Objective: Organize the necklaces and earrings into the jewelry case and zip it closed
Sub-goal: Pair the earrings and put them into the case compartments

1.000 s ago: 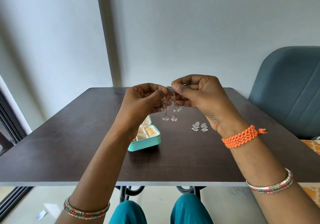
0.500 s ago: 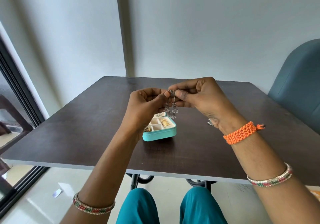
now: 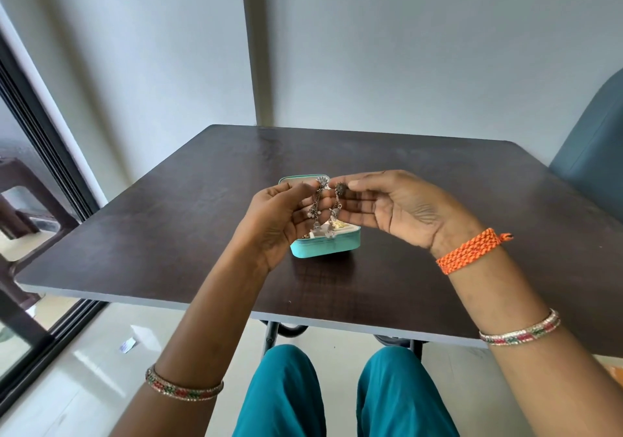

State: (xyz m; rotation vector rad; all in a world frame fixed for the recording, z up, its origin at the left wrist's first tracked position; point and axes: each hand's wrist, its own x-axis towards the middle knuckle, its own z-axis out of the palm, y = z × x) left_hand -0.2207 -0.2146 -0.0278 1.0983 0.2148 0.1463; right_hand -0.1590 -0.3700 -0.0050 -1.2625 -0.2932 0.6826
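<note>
A small teal jewelry case [image 3: 325, 247] stands open in the middle of the dark table [image 3: 168, 220], partly hidden behind my hands. Above it my left hand [image 3: 279, 219] pinches the top of one long silver dangling earring [image 3: 319, 197]. My right hand [image 3: 401, 209] pinches the top of the matching silver earring [image 3: 337, 200], palm turned up. The two earrings hang side by side over the case's cream compartments, which hold some gold pieces. The pair of small silver earrings seen before on the table is hidden behind my right hand.
A blue-grey chair [image 3: 596, 153] stands at the table's right side. A dark sliding door frame [image 3: 40, 153] and a brown plastic stool [image 3: 20, 193] are on the left. My knees in teal trousers [image 3: 337, 396] are under the table's front edge.
The two earrings were held together; now each hand holds one, slightly apart and lower over the case. My right palm has turned upward. The view has swung left.
</note>
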